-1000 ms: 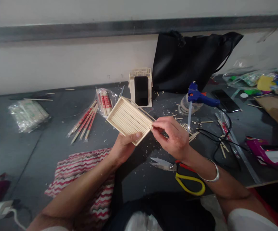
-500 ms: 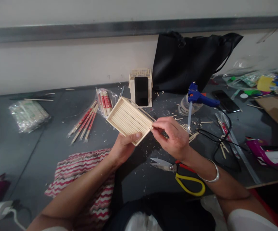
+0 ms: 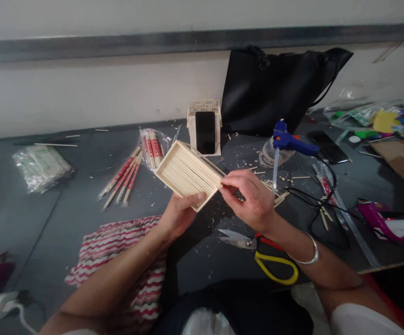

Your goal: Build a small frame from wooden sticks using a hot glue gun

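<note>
A shallow tray made of pale wooden sticks is held tilted above the table. My left hand grips its near edge, thumb pressed over the rim onto the slatted floor. At the tray's right corner, my right hand is closed in a pinch; its fingertips touch the corner, and any small piece between them is hidden. Below the right hand lie scissors with one yellow and one red handle, blades apart. A blue glue gun with a clear glue stick rests to the right, behind that hand.
Red-wrapped sticks and a bag of white sticks lie left. Behind the tray a phone leans on a stick-built stand. A black bag stands at the wall. A striped cloth lies beneath my left arm; a black cord curls at right.
</note>
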`<state>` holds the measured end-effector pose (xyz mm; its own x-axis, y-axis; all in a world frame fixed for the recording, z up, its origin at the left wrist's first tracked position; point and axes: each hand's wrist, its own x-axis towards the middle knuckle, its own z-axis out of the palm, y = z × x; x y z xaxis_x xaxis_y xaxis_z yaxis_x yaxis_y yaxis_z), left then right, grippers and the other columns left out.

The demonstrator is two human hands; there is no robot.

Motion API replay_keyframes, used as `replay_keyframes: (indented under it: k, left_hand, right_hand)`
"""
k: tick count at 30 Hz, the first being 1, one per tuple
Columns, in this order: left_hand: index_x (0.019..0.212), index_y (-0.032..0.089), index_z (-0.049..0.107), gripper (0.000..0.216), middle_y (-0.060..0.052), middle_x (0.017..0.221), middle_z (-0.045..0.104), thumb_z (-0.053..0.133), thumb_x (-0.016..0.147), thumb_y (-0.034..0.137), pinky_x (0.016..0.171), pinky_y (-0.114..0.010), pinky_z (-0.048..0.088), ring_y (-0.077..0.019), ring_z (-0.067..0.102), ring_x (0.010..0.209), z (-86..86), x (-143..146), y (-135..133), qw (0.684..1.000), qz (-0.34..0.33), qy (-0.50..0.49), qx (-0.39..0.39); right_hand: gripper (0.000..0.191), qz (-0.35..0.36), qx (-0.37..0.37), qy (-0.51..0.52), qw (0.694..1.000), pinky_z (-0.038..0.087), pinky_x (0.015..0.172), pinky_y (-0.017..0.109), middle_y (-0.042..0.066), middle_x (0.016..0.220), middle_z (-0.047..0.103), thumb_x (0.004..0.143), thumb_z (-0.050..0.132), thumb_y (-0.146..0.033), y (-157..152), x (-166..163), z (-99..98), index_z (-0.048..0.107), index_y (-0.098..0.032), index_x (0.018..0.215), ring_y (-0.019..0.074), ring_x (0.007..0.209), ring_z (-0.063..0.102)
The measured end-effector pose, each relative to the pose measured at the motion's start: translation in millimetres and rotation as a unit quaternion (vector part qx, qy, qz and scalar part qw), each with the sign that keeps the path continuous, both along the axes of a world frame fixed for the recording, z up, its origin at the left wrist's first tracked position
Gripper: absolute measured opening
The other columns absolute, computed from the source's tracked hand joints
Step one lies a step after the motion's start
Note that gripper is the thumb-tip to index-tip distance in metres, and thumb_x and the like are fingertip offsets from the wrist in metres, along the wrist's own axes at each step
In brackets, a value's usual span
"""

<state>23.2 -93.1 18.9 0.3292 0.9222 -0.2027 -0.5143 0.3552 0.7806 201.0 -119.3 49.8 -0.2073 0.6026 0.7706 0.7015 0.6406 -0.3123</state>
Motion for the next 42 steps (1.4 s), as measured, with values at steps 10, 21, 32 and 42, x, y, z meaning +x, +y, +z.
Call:
replay_keyframes:
  k: [10,21,32,42]
  left_hand:
    - [0.128,0.022,0.072,0.072,-0.005,0.097,0.083,0.094,0.06,0.026,0.094,-0.035,0.059,-0.0255,0.077,0.095,0.2,0,0,1.0,0.007,0.009,-0.005]
    - [0.125,0.02,0.073,0.068,-0.005,0.099,0.083,0.094,0.06,0.022,0.089,-0.032,0.059,-0.0252,0.077,0.095,-2.2,-4,9,0.998,0.055,0.018,-0.004]
    - [0.117,0.02,0.073,0.062,-0.007,0.108,0.082,0.097,0.062,0.036,0.102,-0.037,0.054,-0.0273,0.075,0.109,-7.4,4,1,0.994,0.112,-0.005,0.009]
    - [0.117,0.024,0.073,0.065,-0.006,0.105,0.081,0.097,0.062,0.05,0.101,-0.038,0.053,-0.0257,0.073,0.106,-7.0,12,-19,0.993,0.09,0.01,0.071]
  right_hand:
    - [0.017,-0.005,-0.004,0.007,1.0,0.062,0.07,0.024,0.005,0.096,0.073,0.098,0.061,-0.009,1,0,-1.0,0.06,-0.021,0.11,0.0142,0.086,0.074]
    - [0.022,-0.03,-0.159,0.093,0.982,0.058,0.055,0.025,0.005,0.098,0.073,0.093,0.061,-0.025,7,2,-7.8,0.065,-0.021,0.114,0.0146,0.076,0.069]
    - [0.039,0.077,-0.518,0.253,0.814,0.043,0.044,0.025,0.003,0.074,0.067,0.081,0.069,-0.055,13,-4,-0.5,0.068,-0.018,0.091,0.0134,0.06,0.059]
    - [0.046,0.05,-0.562,0.376,0.735,0.027,0.036,0.021,-0.004,0.056,0.051,0.065,0.078,-0.062,16,-11,-6.9,0.054,-0.022,0.066,0.0072,0.047,0.043]
